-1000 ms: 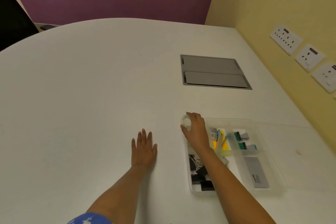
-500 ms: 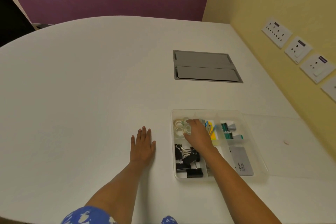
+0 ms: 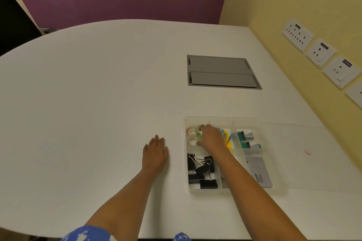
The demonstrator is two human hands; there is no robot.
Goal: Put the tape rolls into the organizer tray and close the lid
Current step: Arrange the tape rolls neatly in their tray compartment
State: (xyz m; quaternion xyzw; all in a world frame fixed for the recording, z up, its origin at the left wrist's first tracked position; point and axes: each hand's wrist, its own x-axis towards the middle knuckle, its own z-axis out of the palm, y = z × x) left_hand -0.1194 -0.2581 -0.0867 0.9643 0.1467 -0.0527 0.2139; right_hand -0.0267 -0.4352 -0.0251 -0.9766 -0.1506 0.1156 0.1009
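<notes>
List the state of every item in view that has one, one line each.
organizer tray: uncovered
lid: off, lying flat on the table right of the tray
tape rolls: in the tray's far-left compartment
binder clips: piled in the near-left compartment
right hand: in the tray, fingers at the rolls
left hand: flat on the table, empty
table hatch: shut

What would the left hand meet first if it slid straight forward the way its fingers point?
Probably nothing: the left hand lies flat on the white table, fingers pointing away from the person. Ahead of it is only bare tabletop up to the far edge. The organizer tray sits to its right, off that line.
</notes>
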